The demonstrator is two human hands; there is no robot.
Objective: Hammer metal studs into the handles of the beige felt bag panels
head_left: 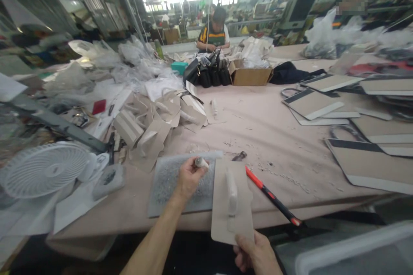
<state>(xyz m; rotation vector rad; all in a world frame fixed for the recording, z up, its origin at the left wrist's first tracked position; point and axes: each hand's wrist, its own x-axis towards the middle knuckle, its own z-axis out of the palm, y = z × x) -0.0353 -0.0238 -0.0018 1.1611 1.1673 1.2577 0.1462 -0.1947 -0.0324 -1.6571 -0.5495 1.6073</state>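
Note:
My left hand (190, 178) is closed around a short whitish cylinder with a grey end (201, 163), just above a grey, worn board (161, 193). What kind of tool or part it is, I cannot make out. Pinched by its lower edge in my right hand (254, 251) is a beige bag panel (222, 197), tilted up at the table's front edge. A handle wrapped in clear plastic (232, 193) is fixed on its face. To the right of the panel lies a red and black tool (274, 200). A small dark brown object (239, 156) sits behind the panel.
Similar beige panels (155, 133) are heaped at the left, larger ones (371, 159) at the right. A white fan (48, 169) stands at far left. Black bags (208, 71) and a cardboard box (251, 75) are farther back, before a seated person (214, 32). Small scraps litter the table (290, 137).

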